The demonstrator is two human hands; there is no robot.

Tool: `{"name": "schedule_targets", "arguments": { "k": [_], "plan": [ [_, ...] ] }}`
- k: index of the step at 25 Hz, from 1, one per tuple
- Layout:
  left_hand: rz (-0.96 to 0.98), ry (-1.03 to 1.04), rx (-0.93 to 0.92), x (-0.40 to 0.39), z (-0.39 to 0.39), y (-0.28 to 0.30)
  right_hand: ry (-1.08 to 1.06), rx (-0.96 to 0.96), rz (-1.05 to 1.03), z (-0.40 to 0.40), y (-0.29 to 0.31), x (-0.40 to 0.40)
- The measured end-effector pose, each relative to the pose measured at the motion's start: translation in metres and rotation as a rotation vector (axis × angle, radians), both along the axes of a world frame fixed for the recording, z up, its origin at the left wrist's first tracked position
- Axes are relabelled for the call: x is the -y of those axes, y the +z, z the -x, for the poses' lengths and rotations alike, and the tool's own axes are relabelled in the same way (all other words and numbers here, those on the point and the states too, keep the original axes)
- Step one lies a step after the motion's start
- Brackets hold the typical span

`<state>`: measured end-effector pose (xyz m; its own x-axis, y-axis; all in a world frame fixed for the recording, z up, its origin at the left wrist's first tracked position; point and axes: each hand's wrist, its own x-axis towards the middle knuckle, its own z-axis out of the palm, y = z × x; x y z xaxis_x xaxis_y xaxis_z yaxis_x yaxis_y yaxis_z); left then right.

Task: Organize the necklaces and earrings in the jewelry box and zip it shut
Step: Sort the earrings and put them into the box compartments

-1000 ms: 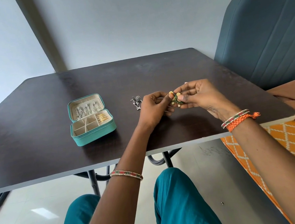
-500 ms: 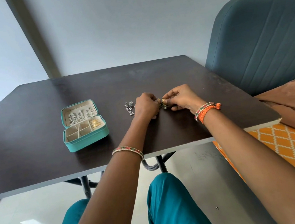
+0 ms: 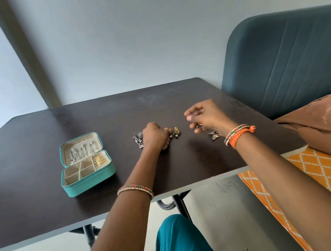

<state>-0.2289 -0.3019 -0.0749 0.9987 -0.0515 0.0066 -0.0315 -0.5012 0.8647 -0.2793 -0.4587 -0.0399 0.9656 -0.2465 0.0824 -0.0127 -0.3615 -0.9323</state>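
A teal jewelry box [image 3: 88, 183] lies open on the left of the dark table [image 3: 45, 202]. Silver pieces hang in its lid [image 3: 81, 151], and gold earrings [image 3: 100, 160] fill one back compartment. My left hand [image 3: 154, 137] rests on the table as a fist, its fingertips closed on a green and gold earring [image 3: 174, 132]. A silver earring [image 3: 138, 140] lies just left of that hand. My right hand [image 3: 205, 116] hovers to the right with curled fingers that pinch a tiny metal piece [image 3: 199, 125]. Another dark earring [image 3: 213, 135] lies under my right wrist.
A blue-grey upholstered seat back [image 3: 287, 58] stands at the table's right edge. A brown cushion [image 3: 327, 126] and an orange patterned cloth [image 3: 313, 180] lie beside it. My teal-clad knees [image 3: 181, 244] sit under the near table edge.
My hands, joined on the green and gold earring before, have separated. The right hand moved right and lifted; the left stays down with the earring. The camera tilted up.
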Motion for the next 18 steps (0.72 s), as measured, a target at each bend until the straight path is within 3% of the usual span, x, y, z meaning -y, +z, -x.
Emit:
{"name": "schedule_targets", "arguments": {
  "k": [6,11,14,18],
  "plan": [
    [-0.06,-0.009,0.205,0.01,0.022,0.009,-0.101,0.105,0.045,0.047,0.027,0.052],
    [-0.002,-0.296,0.387,0.045,0.055,-0.001,-0.17,0.099,0.271,0.057,-0.01,0.06],
    [-0.085,-0.314,0.415,0.058,0.061,-0.015,-0.169,0.15,0.328,0.053,-0.041,0.055],
    [0.183,-0.194,0.305,0.054,0.054,-0.018,-0.221,0.192,0.361,0.049,-0.048,0.049]
  ]
}}
